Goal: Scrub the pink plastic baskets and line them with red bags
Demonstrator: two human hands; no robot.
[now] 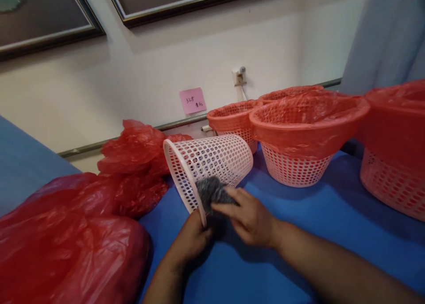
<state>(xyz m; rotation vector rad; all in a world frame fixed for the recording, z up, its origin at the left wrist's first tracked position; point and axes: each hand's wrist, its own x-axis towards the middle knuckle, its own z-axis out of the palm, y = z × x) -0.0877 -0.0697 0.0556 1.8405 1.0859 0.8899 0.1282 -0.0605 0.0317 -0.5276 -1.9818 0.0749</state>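
Observation:
A white perforated plastic wastebasket (215, 149) lies tipped on its side, its mouth facing left. My left hand (194, 235) grips the lower part of its rim, with some fingers hidden inside the mouth. In my right hand (250, 215) is a bunched dark grey cloth (212, 191), pressed against the outside of the basket near the rim. The fingers of the right hand are closed over the cloth.
Red plastic bags (76, 224) are heaped at the left. On the right stand several baskets lined with red bags, the nearest being a lined wastebasket (299, 162). Blue cloth (265, 268) covers the table. A pink note (193, 101) and a socket (239, 77) are on the wall.

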